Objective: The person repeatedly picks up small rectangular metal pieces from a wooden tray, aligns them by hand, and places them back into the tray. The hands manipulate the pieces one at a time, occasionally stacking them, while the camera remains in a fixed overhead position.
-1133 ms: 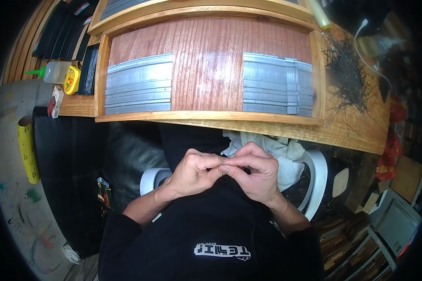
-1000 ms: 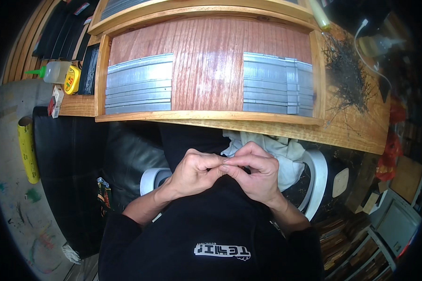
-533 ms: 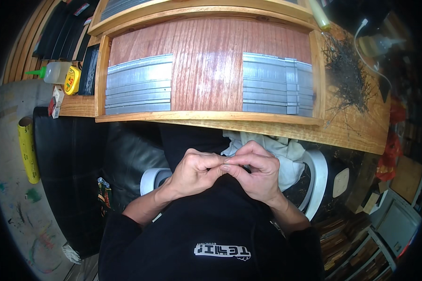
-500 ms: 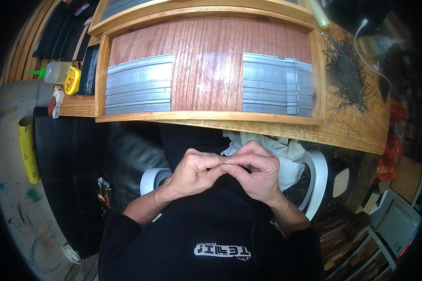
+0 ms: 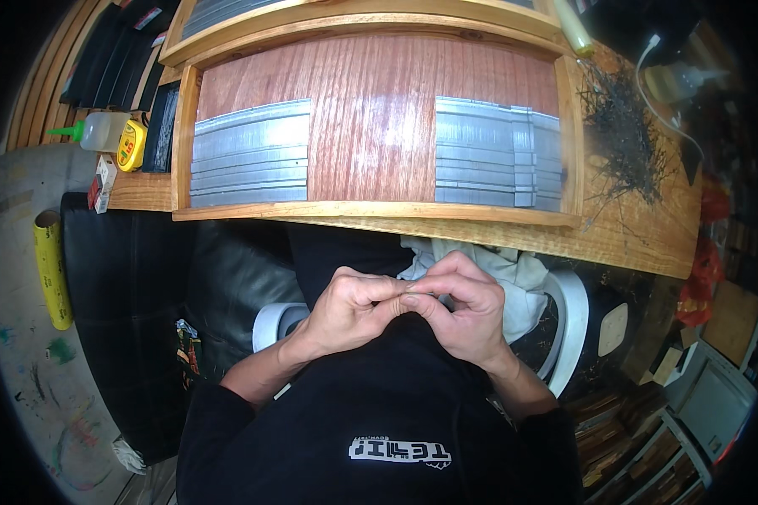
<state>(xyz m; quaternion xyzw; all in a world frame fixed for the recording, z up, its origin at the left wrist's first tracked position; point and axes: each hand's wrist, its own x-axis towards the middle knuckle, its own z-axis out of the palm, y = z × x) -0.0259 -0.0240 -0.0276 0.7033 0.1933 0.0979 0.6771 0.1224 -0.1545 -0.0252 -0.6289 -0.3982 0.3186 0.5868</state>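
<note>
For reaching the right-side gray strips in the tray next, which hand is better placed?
Probably the right hand: it sits below those gray strips in view, nearer than the left hand. The two hands meet, though, so neither looks free.

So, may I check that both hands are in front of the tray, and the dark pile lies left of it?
Not quite: the head view shows the dark pile right of the tray; the left hand and right hand are in front of it.
</note>
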